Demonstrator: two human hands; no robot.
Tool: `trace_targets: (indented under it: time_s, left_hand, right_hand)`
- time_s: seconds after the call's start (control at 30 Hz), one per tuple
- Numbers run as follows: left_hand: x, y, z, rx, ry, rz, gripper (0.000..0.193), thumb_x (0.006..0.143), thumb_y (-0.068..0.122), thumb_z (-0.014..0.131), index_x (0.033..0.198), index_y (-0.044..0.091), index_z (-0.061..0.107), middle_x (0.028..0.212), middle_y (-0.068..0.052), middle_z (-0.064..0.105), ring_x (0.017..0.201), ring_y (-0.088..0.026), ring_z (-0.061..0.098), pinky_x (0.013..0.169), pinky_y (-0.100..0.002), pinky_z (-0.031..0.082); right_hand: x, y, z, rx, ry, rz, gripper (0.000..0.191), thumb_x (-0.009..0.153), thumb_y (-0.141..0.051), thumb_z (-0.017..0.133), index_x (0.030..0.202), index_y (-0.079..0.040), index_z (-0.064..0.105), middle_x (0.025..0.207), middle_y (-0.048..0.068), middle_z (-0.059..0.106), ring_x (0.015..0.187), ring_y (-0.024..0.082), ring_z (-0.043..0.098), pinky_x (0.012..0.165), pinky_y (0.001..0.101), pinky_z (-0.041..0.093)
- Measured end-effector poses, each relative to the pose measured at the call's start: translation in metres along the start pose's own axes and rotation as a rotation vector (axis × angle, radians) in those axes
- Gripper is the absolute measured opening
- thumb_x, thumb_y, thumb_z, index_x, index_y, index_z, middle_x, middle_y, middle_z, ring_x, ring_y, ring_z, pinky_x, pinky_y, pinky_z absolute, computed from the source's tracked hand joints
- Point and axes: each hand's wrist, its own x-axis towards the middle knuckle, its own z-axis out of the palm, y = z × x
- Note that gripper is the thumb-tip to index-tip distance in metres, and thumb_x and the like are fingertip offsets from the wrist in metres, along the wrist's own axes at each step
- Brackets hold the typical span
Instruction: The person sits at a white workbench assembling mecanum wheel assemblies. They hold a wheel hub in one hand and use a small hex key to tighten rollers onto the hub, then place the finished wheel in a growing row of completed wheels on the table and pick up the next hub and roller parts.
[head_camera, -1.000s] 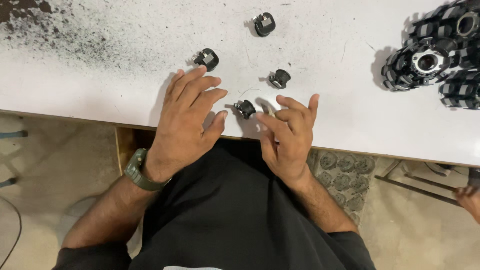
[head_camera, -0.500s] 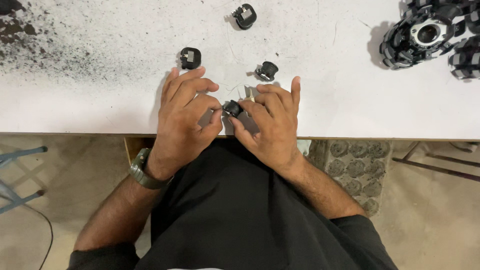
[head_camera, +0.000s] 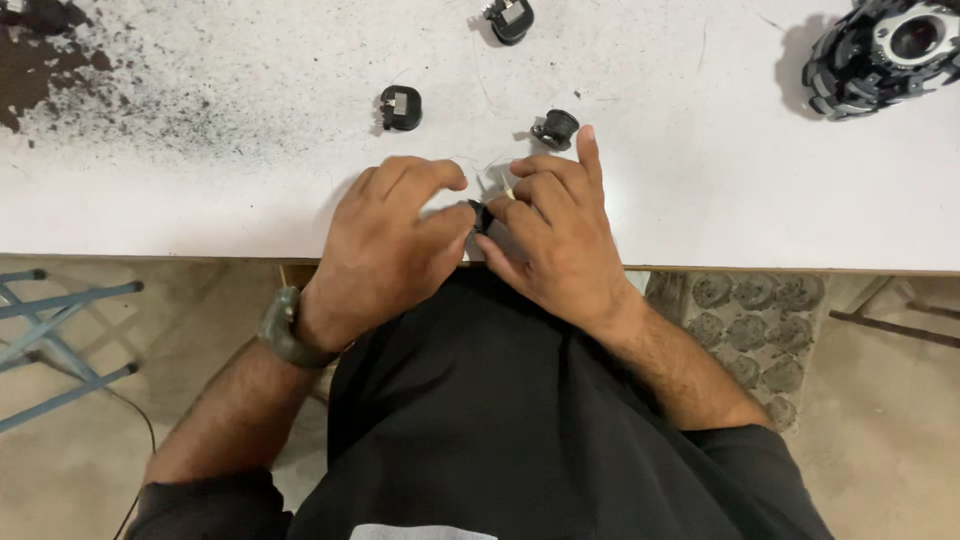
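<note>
Both hands meet at the near edge of a white table (head_camera: 200, 215). The left hand (head_camera: 390, 245) lies palm down with fingers curled, thumb and forefinger tips pinched on a small black part (head_camera: 480, 214). The right hand (head_camera: 555, 235) closes on the same part from the 3 o'clock side, its fingers bent together over it and the forefinger stretched toward 12 o'clock. The part sits between the two hands just above the table edge, mostly hidden. A dark watch (head_camera: 283, 330) circles the left wrist.

The tabletop is scuffed white. A black powdery stain (head_camera: 45, 70) spreads over it at 10 o'clock and thins to speckles toward the middle. Three more black pieces lie on it: a roller (head_camera: 556, 128) just beside the right forefinger tip, a second roller (head_camera: 400, 107) at 11 o'clock from the hands, and a third roller (head_camera: 509, 18) at 12 o'clock, at the top edge. A black-and-silver wheel (head_camera: 885, 50) lies well apart at 2 o'clock.

Below the table is a tan floor (head_camera: 150, 350). Blue metal legs (head_camera: 60, 330) stand at 9 o'clock, and a grey embossed mat (head_camera: 750, 320) lies at 4 o'clock.
</note>
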Motion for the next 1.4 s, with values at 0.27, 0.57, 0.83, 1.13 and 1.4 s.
trace_targets:
  time_s: [0.27, 0.57, 0.83, 1.13, 1.4]
  left_hand:
    - [0.008, 0.0, -0.012, -0.266, -0.092, -0.413, 0.011, 0.087, 0.001, 0.074, 0.089, 0.006, 0.065, 0.089, -0.004, 0.061, 0.066, -0.017, 0.06, 0.056, -0.033, 0.048]
    - [0.016, 0.006, -0.001, -0.337, -0.095, -0.361, 0.014, 0.088, 0.005, 0.079, 0.095, 0.006, 0.067, 0.089, -0.004, 0.063, 0.065, -0.014, 0.061, 0.055, -0.029, 0.049]
    - [0.004, 0.007, 0.003, -0.236, -0.01, -0.255, 0.014, 0.091, 0.002, 0.077, 0.095, 0.005, 0.064, 0.097, -0.005, 0.064, 0.073, -0.017, 0.063, 0.061, -0.031, 0.051]
    - [-0.008, 0.008, 0.005, -0.356, -0.036, -0.417, 0.01, 0.094, 0.003, 0.074, 0.097, 0.005, 0.064, 0.089, -0.005, 0.066, 0.07, -0.012, 0.069, 0.057, -0.025, 0.055]
    - [-0.001, 0.005, 0.006, -0.379, 0.012, -0.423, 0.012, 0.092, 0.001, 0.072, 0.103, 0.005, 0.068, 0.083, -0.006, 0.07, 0.066, -0.013, 0.069, 0.052, -0.026, 0.052]
  right_hand:
    - [-0.007, 0.004, -0.003, 0.024, 0.015, 0.065, 0.034, 0.082, -0.021, 0.091, 0.106, -0.008, 0.07, 0.106, 0.007, 0.056, 0.124, 0.03, 0.054, 0.129, 0.0641, 0.011]
    - [-0.004, 0.0, -0.003, -0.042, 0.009, 0.05, 0.032, 0.083, -0.022, 0.09, 0.105, -0.009, 0.071, 0.104, 0.007, 0.055, 0.123, 0.029, 0.054, 0.129, 0.0644, 0.01]
    - [-0.005, 0.002, -0.002, -0.017, -0.001, 0.077, 0.032, 0.085, -0.023, 0.09, 0.106, -0.008, 0.07, 0.106, 0.008, 0.055, 0.125, 0.03, 0.053, 0.129, 0.0642, 0.009]
    - [-0.006, 0.004, -0.003, -0.022, 0.011, 0.091, 0.033, 0.087, -0.023, 0.089, 0.11, -0.009, 0.071, 0.108, 0.007, 0.056, 0.127, 0.03, 0.053, 0.13, 0.0628, 0.008]
    - [-0.001, 0.001, -0.005, -0.031, -0.01, 0.094, 0.036, 0.083, -0.022, 0.09, 0.11, -0.008, 0.073, 0.107, 0.008, 0.058, 0.126, 0.03, 0.053, 0.128, 0.0641, 0.008]
